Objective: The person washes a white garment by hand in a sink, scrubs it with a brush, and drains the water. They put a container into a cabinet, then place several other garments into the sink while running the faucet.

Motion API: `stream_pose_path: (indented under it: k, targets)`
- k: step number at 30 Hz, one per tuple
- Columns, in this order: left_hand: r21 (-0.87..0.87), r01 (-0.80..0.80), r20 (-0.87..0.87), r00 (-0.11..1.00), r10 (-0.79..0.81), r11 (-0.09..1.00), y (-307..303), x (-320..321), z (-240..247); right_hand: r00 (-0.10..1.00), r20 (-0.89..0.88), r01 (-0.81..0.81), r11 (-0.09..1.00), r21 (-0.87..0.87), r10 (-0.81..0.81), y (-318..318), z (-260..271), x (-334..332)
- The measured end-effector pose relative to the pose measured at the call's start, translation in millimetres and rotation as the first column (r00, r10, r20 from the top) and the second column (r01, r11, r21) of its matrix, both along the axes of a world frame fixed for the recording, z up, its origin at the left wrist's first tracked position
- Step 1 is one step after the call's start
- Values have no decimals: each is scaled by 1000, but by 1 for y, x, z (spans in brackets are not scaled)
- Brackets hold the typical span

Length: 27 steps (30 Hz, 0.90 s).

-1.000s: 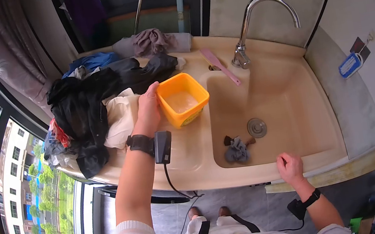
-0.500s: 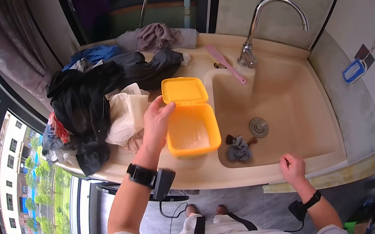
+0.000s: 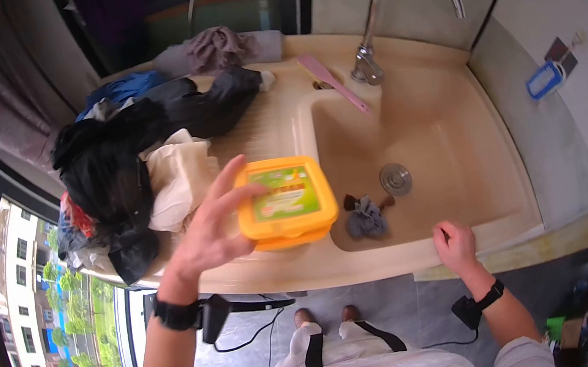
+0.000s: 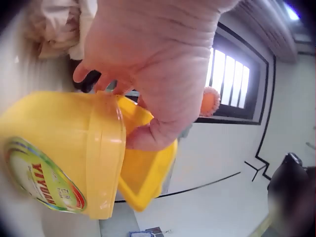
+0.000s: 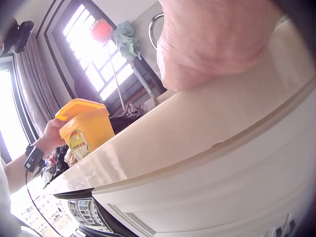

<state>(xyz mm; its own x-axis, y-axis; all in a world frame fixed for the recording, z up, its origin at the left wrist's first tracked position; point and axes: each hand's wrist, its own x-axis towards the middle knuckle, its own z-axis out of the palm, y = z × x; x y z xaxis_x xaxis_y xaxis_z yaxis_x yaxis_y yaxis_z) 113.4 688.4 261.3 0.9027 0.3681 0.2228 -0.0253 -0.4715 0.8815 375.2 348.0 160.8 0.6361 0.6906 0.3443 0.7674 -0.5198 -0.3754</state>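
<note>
yellow plastic tub [image 4: 54,126] stood on counter [image 3: 248,133] beside sink [image 3: 452,158], lid [image 3: 291,211] ajar against outstretched fingers of left hand [image 3: 209,228], right hand [image 3: 456,246] clenched at sink's edge, closing seemingly in hand, next move apparently calling for downward press.

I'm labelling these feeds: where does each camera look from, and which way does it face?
Head: worn on the person's head, facing forward and down at the sink and yellow tub; left hand, right hand and shoes show.
Left wrist: on that wrist, facing past the left hand toward the tub and its part-open lid.
Right wrist: on that wrist, facing past the right hand along the sink's front toward the tub; the left hand shows too.
Shared: head and right-wrist views show the tub and both hands.
</note>
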Motion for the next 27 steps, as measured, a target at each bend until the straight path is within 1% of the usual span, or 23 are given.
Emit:
stream_pose_path:
  k: [1,2,4,5,6,7,9,10,12,13,14,15,16,17,18,19,21,23,25,26,27]
  targets:
    - [159,42,-51,998,-34,986,-3,-4,6,1000,-9,20,1000,-8,-20,-1,0,0]
    - [152,57,-58,997,-49,987,-10,-6,11,1000,11,7,1000,2,-7,-1,0,0]
    - [407,106,-206,978,-22,907,-22,-12,19,1000,24,0,1000,5,0,4,0,1]
    - [395,122,-212,977,-39,910,-26,-12,17,1000,21,-11,1000,13,11,5,-2,2]
    - [481,77,-222,974,37,873,-30,-11,13,1000,17,-12,1000,13,12,2,-2,2]
    - [555,44,-230,968,102,831,-35,-10,8,1000,6,21,1000,-16,-21,-2,0,1]
    - [529,11,-187,977,104,849,-37,-7,4,1000,-3,-24,999,-25,24,1,2,2]
    - [503,8,-184,978,98,864,-39,-6,6,1000,-12,-15,1000,-22,15,-1,1,0]
    - [487,-6,-176,979,104,873,-38,-7,11,999,19,-39,998,41,39,2,2,1]
    - [292,-84,-94,989,116,953,-31,-9,14,999,22,-47,998,52,46,3,2,2]
    - [79,-145,-18,989,147,986,-23,-13,18,999,11,-36,998,48,36,1,2,3]
    - [139,-250,43,968,246,958,-8,-17,15,999,-5,-32,998,48,32,0,0,2]
    - [460,-368,36,917,397,808,3,-19,13,998,-13,-58,996,68,59,1,-2,1]
    - [725,-417,78,841,536,548,15,-22,9,999,-4,-35,998,50,36,0,-3,2]
    - [807,-362,4,793,609,466,25,-21,0,1000,7,-11,999,30,11,0,-4,2]
    - [776,-325,-122,763,635,540,30,-20,-15,999,6,-36,998,44,36,1,-3,2]
    - [794,-256,-210,735,644,551,34,-14,-40,1000,-14,-5,1000,9,5,0,-2,1]
    - [778,-288,-198,731,653,558,41,-13,-47,1000,4,-19,1000,23,19,0,-3,2]
    - [762,-316,-190,726,661,566,50,-16,-41,999,-46,-20,1000,12,21,0,-2,2]
    - [594,-465,-154,735,660,656,58,-22,-33,998,-48,-34,999,17,35,0,-2,1]
    - [392,-580,-113,740,663,714,67,-27,-26,998,-58,-23,1000,20,24,1,-1,0]
